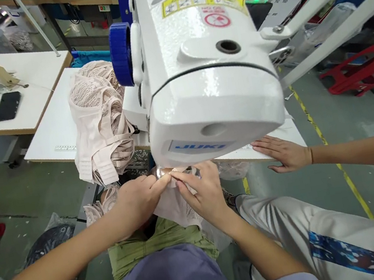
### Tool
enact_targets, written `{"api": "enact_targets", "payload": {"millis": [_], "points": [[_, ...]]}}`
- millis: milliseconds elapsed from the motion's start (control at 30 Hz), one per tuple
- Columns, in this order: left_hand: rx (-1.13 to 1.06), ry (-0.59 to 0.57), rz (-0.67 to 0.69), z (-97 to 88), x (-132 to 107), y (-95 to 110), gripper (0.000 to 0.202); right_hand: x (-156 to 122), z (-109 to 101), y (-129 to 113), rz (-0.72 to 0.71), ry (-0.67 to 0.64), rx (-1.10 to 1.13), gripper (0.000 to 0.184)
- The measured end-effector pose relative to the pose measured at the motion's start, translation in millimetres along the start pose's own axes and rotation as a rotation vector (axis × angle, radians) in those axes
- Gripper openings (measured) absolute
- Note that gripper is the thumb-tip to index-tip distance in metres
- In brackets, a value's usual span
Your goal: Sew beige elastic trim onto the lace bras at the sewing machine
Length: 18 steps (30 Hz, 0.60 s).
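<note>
Under the head of a white sewing machine (213,106), my left hand (137,199) pinches the edge of a beige bra (173,207) between thumb and fingers. My right hand (206,194) grips the same edge just beside it, the fingertips of both hands nearly touching. The bra hangs from my fingers over my lap, and lace shows on it. The machine head hides the needle and much of the stitching area. A pile of beige bras (96,117) with straps and lace lies left of the machine.
Another person's hand (283,152) rests on the table edge at right, with that person's leg (295,217) close to mine. A blue handwheel (122,55) juts out at the machine's left. A phone (8,106) lies on the left table; a red stool (366,67) stands at right.
</note>
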<state>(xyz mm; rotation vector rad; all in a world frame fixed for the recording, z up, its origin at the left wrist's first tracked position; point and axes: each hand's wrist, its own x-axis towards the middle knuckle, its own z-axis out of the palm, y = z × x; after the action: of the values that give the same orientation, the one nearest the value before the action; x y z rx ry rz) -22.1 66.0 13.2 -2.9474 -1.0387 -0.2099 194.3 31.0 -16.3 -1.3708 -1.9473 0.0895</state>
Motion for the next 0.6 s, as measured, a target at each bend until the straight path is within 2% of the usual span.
{"api": "enact_targets", "payload": {"millis": [133, 233, 300, 367, 467, 600], "points": [[0.046, -0.052, 0.262, -0.8, 6, -29, 0.056, 1, 1, -7, 0.093, -0.007, 0.064, 0.023], [0.062, -0.058, 0.268, 1.0, 11, -34, 0.051, -10, 10, -6, 0.264, -0.050, 0.289, 0.028], [0.039, -0.063, 0.207, 1.3, 11, -25, 0.050, -22, 18, -5, 0.410, -0.056, 0.485, 0.046], [0.018, -0.066, 0.131, -0.1, 11, -11, 0.048, -32, 24, -2, 0.488, -0.054, 0.572, 0.055], [0.078, -0.019, 0.059, -2.9, 11, 11, 0.040, -32, 22, 2, 0.442, -0.051, 0.454, 0.042], [0.210, 0.093, -0.001, -2.5, 15, 31, 0.035, -10, 7, 11, 0.346, -0.082, 0.324, 0.032]]}}
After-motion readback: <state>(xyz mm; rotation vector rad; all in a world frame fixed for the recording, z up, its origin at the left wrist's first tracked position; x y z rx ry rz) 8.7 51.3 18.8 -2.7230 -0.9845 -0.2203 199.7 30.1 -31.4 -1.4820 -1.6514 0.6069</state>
